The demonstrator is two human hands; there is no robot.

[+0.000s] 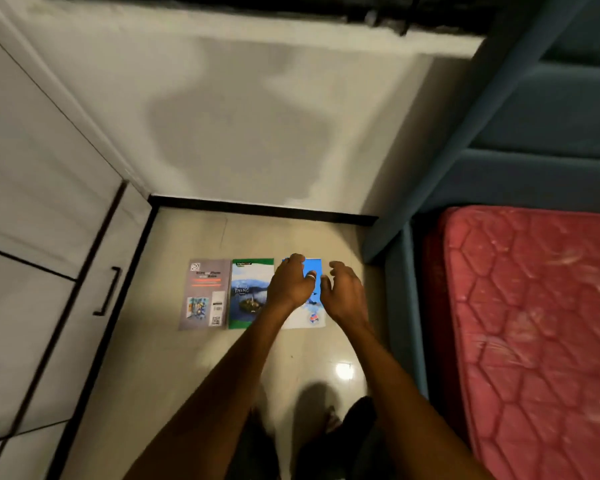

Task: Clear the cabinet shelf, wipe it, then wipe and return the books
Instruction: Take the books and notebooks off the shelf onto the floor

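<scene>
Three books lie side by side on the pale tiled floor near the wall. The grey book (pixel 205 294) is on the left, the green-bordered book (pixel 248 292) in the middle, and the blue and white book (pixel 314 306) on the right. My left hand (pixel 291 282) hovers over the left part of the blue book with loosely curled fingers, holding nothing. My right hand (pixel 343 289) hangs just right of that book, fingers relaxed and empty. Whether either hand touches the book is unclear from the blur.
A white cabinet (pixel 49 237) with a black handle (pixel 108 291) stands on the left. A teal bed frame (pixel 399 278) with a red quilted mattress (pixel 534 334) fills the right. A black skirting strip (pixel 264 209) runs along the wall. My feet show at the bottom.
</scene>
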